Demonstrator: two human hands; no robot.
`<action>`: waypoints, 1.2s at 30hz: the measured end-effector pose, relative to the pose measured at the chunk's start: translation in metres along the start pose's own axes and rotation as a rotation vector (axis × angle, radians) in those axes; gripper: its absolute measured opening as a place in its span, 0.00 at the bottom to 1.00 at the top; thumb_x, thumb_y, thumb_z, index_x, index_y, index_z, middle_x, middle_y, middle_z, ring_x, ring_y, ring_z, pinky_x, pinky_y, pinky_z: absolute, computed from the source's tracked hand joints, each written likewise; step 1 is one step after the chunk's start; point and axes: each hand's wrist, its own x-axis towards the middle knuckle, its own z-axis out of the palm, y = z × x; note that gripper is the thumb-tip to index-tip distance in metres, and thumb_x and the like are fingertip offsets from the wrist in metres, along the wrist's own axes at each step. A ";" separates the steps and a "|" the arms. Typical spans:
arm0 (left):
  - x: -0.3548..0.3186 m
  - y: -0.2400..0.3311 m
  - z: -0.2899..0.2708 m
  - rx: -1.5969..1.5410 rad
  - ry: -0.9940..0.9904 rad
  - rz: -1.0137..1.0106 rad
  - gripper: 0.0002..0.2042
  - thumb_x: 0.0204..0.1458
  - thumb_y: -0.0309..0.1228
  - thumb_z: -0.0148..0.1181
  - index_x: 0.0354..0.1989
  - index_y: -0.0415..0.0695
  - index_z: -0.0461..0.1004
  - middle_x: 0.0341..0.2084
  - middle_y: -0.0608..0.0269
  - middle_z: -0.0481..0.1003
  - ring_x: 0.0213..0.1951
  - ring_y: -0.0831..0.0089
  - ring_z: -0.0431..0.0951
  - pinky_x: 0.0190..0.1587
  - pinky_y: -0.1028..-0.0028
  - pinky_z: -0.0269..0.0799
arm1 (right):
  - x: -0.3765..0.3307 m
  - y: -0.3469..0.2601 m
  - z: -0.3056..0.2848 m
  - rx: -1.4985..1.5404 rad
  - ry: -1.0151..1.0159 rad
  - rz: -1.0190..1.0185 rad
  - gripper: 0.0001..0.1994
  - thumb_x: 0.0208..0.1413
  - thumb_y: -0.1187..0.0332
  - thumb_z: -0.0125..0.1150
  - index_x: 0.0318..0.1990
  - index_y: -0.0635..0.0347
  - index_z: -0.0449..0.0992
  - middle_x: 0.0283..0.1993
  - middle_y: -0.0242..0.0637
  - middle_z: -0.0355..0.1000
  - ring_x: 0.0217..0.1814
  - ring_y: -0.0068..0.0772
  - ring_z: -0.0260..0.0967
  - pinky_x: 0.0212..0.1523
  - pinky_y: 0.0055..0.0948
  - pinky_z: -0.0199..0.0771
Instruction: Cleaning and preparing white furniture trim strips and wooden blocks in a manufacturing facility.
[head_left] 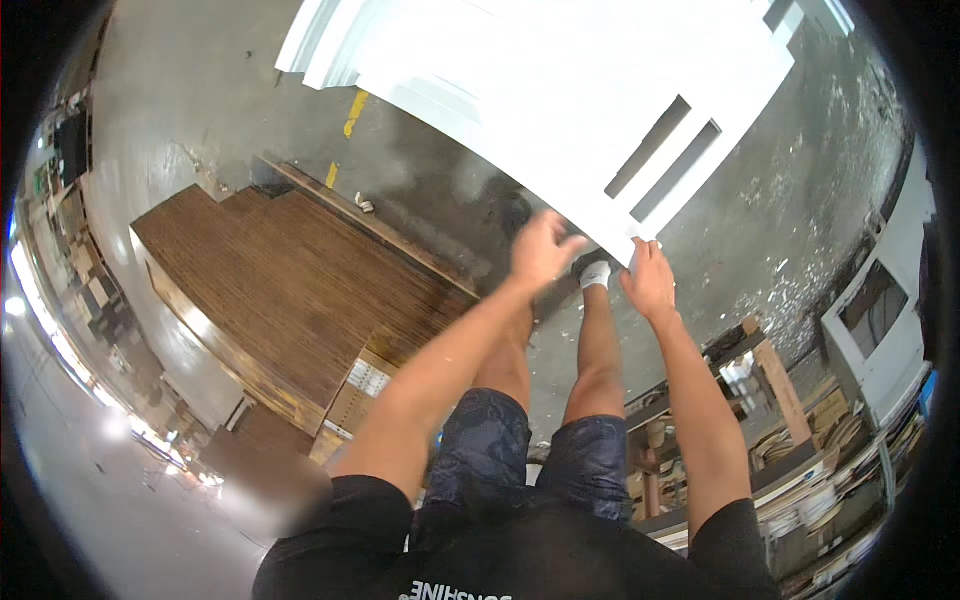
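Observation:
A large white panel [560,110] fills the upper middle, with two long slots near its right side. My right hand [652,282] is closed on its near corner, fingertips over the edge and thumb alongside. Left of that corner, my left hand [543,252] is beside the panel's near edge, slightly smeared by motion. Its thumb stands apart from the fingers, and I see nothing held in it. Whether its fingertips touch the panel's edge I cannot make out.
A stack of brown wood-grain boards [290,280] lies on the left, with a long strip [370,225] along its far side. Wooden offcuts and a rack [775,400] stand at the lower right, near a pale frame [880,310]. Yellow marks [355,112] show on the grey floor.

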 end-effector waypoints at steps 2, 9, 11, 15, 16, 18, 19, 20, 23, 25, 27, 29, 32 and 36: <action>0.031 -0.008 -0.061 0.279 0.143 0.275 0.36 0.46 0.44 0.82 0.62 0.41 0.74 0.59 0.44 0.75 0.61 0.47 0.75 0.66 0.52 0.69 | -0.001 0.012 0.001 -0.003 0.001 0.030 0.32 0.52 0.74 0.72 0.66 0.61 0.68 0.54 0.53 0.71 0.55 0.61 0.73 0.55 0.53 0.76; 0.163 -0.041 -0.244 1.191 0.132 0.561 0.50 0.52 0.43 0.77 0.81 0.49 0.54 0.77 0.52 0.61 0.77 0.49 0.60 0.78 0.52 0.56 | 0.028 0.007 0.029 0.072 0.113 -0.056 0.32 0.53 0.75 0.72 0.67 0.61 0.69 0.56 0.52 0.72 0.56 0.59 0.72 0.56 0.52 0.73; 0.191 -0.036 -0.273 1.498 0.080 0.660 0.43 0.54 0.39 0.75 0.78 0.53 0.60 0.73 0.58 0.66 0.74 0.54 0.64 0.77 0.55 0.59 | 0.042 -0.002 0.035 0.095 0.120 -0.058 0.32 0.53 0.75 0.72 0.67 0.60 0.69 0.57 0.51 0.72 0.58 0.57 0.72 0.58 0.51 0.72; 0.209 -0.006 -0.267 1.496 -0.092 0.584 0.36 0.54 0.34 0.73 0.73 0.51 0.66 0.69 0.59 0.70 0.72 0.58 0.68 0.76 0.57 0.62 | 0.049 0.004 0.044 0.054 0.173 -0.042 0.31 0.54 0.74 0.72 0.67 0.56 0.70 0.59 0.47 0.72 0.63 0.53 0.69 0.64 0.51 0.67; 0.213 -0.003 -0.267 1.503 -0.148 0.580 0.35 0.54 0.34 0.73 0.71 0.49 0.68 0.68 0.59 0.71 0.71 0.57 0.68 0.76 0.57 0.62 | 0.052 0.002 0.047 0.062 0.148 0.010 0.32 0.55 0.73 0.72 0.68 0.55 0.70 0.61 0.46 0.71 0.65 0.53 0.68 0.66 0.51 0.66; 0.219 0.001 -0.266 1.510 -0.205 0.585 0.34 0.53 0.33 0.73 0.70 0.47 0.69 0.66 0.59 0.72 0.70 0.57 0.69 0.76 0.58 0.62 | 0.052 0.003 0.054 0.031 0.172 0.023 0.33 0.55 0.72 0.73 0.69 0.54 0.69 0.63 0.46 0.71 0.67 0.53 0.67 0.68 0.51 0.65; 0.219 -0.004 -0.267 1.456 -0.150 0.676 0.32 0.53 0.32 0.73 0.68 0.45 0.70 0.65 0.58 0.72 0.70 0.57 0.69 0.76 0.58 0.62 | 0.048 0.000 0.055 -0.003 0.184 0.034 0.33 0.55 0.71 0.73 0.70 0.54 0.68 0.66 0.45 0.70 0.69 0.53 0.66 0.69 0.50 0.64; 0.221 -0.009 -0.267 1.393 -0.096 0.767 0.30 0.52 0.31 0.73 0.66 0.43 0.72 0.64 0.58 0.73 0.69 0.57 0.69 0.76 0.59 0.62 | 0.047 0.000 0.056 -0.002 0.181 0.044 0.33 0.55 0.71 0.73 0.70 0.54 0.68 0.66 0.45 0.70 0.69 0.53 0.66 0.69 0.50 0.64; 0.237 -0.024 -0.278 1.494 -0.133 0.749 0.27 0.52 0.26 0.72 0.62 0.39 0.73 0.61 0.56 0.75 0.67 0.56 0.72 0.75 0.60 0.65 | 0.047 -0.002 0.059 -0.073 0.211 0.073 0.35 0.55 0.69 0.74 0.71 0.54 0.67 0.69 0.46 0.68 0.74 0.52 0.63 0.73 0.50 0.62; 0.246 -0.035 -0.287 1.436 -0.153 0.670 0.26 0.51 0.22 0.70 0.60 0.40 0.74 0.58 0.56 0.77 0.64 0.55 0.75 0.70 0.60 0.71 | 0.046 -0.001 0.064 -0.040 0.205 0.165 0.35 0.56 0.69 0.74 0.71 0.55 0.67 0.69 0.47 0.68 0.76 0.52 0.62 0.74 0.50 0.62; 0.256 -0.041 -0.290 1.421 -0.164 0.641 0.27 0.50 0.22 0.72 0.61 0.43 0.74 0.57 0.58 0.78 0.63 0.56 0.77 0.68 0.61 0.73 | 0.044 0.012 0.069 -0.071 0.257 0.162 0.33 0.54 0.70 0.74 0.68 0.57 0.70 0.67 0.44 0.70 0.72 0.50 0.67 0.72 0.48 0.67; 0.262 -0.041 -0.290 1.420 -0.166 0.600 0.28 0.49 0.21 0.73 0.61 0.46 0.75 0.57 0.61 0.78 0.62 0.58 0.78 0.67 0.61 0.76 | 0.046 0.022 0.071 -0.098 0.222 0.134 0.31 0.50 0.73 0.73 0.64 0.59 0.72 0.63 0.41 0.73 0.64 0.47 0.73 0.66 0.46 0.73; 0.260 -0.038 -0.290 1.319 -0.167 0.720 0.27 0.50 0.22 0.73 0.60 0.49 0.76 0.56 0.63 0.78 0.60 0.58 0.79 0.63 0.60 0.78 | 0.045 0.033 0.067 -0.099 0.215 0.141 0.30 0.47 0.75 0.73 0.61 0.56 0.75 0.56 0.37 0.75 0.58 0.45 0.75 0.60 0.45 0.77; 0.253 -0.036 -0.292 1.404 -0.259 0.653 0.27 0.49 0.22 0.73 0.60 0.49 0.75 0.56 0.62 0.77 0.59 0.58 0.79 0.63 0.59 0.77 | 0.037 0.029 0.071 -0.095 0.146 0.143 0.30 0.46 0.73 0.76 0.61 0.52 0.76 0.54 0.36 0.75 0.58 0.45 0.74 0.58 0.44 0.77</action>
